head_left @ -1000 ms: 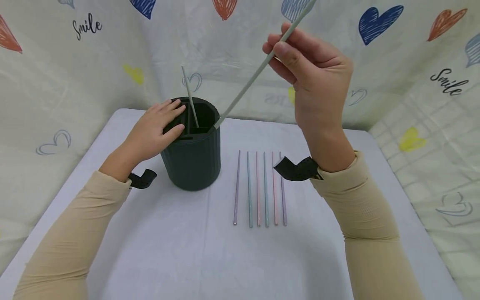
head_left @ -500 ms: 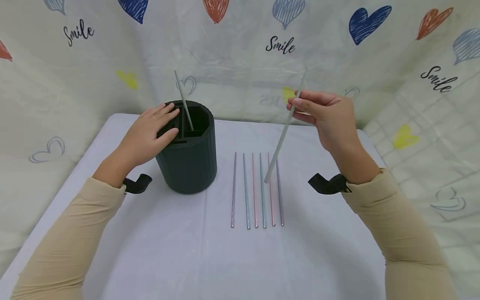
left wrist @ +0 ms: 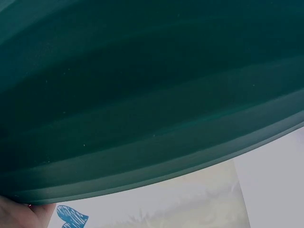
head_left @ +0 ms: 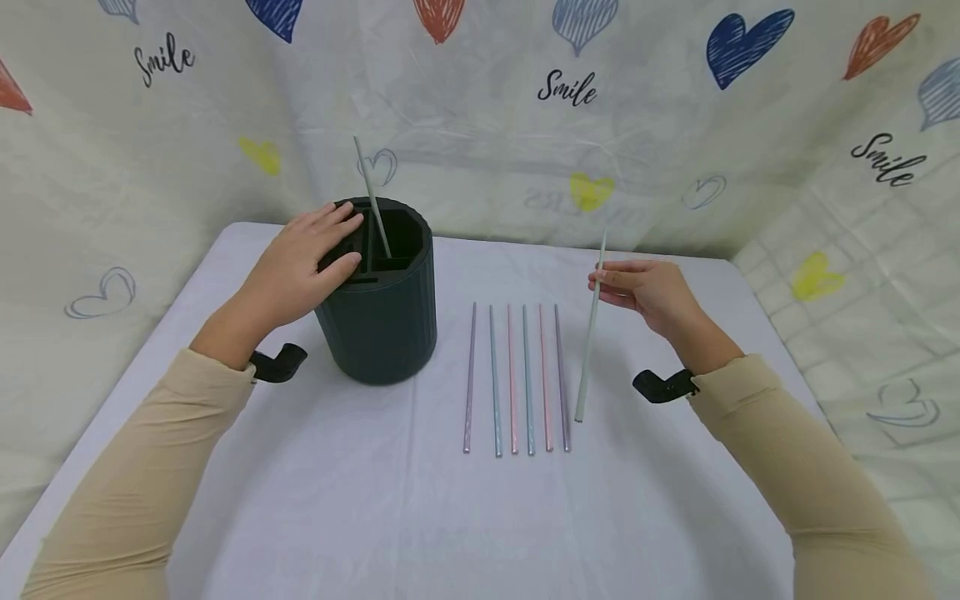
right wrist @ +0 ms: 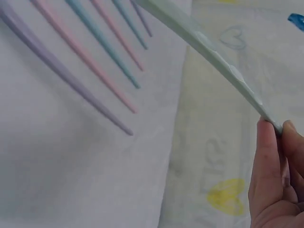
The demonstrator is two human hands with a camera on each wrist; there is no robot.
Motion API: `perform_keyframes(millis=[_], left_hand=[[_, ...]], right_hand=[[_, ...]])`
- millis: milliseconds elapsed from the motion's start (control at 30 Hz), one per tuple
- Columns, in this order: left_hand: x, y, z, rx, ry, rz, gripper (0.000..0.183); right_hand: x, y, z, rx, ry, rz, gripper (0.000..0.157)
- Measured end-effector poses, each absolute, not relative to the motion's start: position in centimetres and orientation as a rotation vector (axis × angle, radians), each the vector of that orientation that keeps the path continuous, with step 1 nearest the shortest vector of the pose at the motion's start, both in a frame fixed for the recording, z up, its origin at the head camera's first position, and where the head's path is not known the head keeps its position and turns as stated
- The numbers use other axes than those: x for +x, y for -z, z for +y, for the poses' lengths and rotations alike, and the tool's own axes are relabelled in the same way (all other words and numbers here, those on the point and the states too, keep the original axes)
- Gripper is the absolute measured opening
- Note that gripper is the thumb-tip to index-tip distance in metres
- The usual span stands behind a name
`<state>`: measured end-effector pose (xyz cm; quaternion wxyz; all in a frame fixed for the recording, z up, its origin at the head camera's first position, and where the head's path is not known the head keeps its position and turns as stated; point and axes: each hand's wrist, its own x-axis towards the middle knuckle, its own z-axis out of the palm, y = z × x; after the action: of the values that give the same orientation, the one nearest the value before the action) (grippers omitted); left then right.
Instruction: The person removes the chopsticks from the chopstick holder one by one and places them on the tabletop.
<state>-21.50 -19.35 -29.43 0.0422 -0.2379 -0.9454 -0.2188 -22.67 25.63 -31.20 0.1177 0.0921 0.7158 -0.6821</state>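
In the head view my right hand [head_left: 651, 296] pinches a pale green chopstick [head_left: 588, 354] between thumb and fingertips near its upper end. Its lower end hangs just right of a row of several pastel chopsticks [head_left: 528, 379], coloured purple, blue and pink, lying side by side on the table. The right wrist view shows the pinched green chopstick [right wrist: 213, 52] slanting up from the fingers. With spread fingers, my left hand [head_left: 303, 262] rests over the rim of a dark green utensil holder [head_left: 382, 333], which has compartments. A second pale green chopstick [head_left: 372, 196] leans inside the holder.
A white cloth covers the table [head_left: 300, 500]. Behind it hangs a cream curtain [head_left: 480, 167] printed with hearts and words, reaching down both sides. Each wrist carries a black camera mount, such as the right one [head_left: 663, 387].
My right hand has moved from above the holder down and right, carrying the green chopstick, now more upright beside the row. The left hand stays on the holder.
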Motion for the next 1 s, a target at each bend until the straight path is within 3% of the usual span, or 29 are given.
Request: perform_keyframes(millis=[367,567,800,1000], left_hand=[[-21.3,29.3,-19.4,-0.726,0.661,-2.885,0.060],[-21.3,29.2,-19.2,-0.725,0.657,-2.892,0.060],[-21.3,29.3,-19.3,-0.724,0.649,-2.899,0.060],[-21.4,29.4,-19.3,-0.719,0.660,-2.890,0.060]], right_hand=[[-24.7,34.9,27.0,0.378,1.731,2.084,0.006],[-25.3,36.6,27.2,0.380,1.668,2.069,0.036],[-26.1,38.7,27.0,0.449,1.653,2.004,0.030],[-26.5,39.7,26.7,0.469,1.616,2.019,0.037]])
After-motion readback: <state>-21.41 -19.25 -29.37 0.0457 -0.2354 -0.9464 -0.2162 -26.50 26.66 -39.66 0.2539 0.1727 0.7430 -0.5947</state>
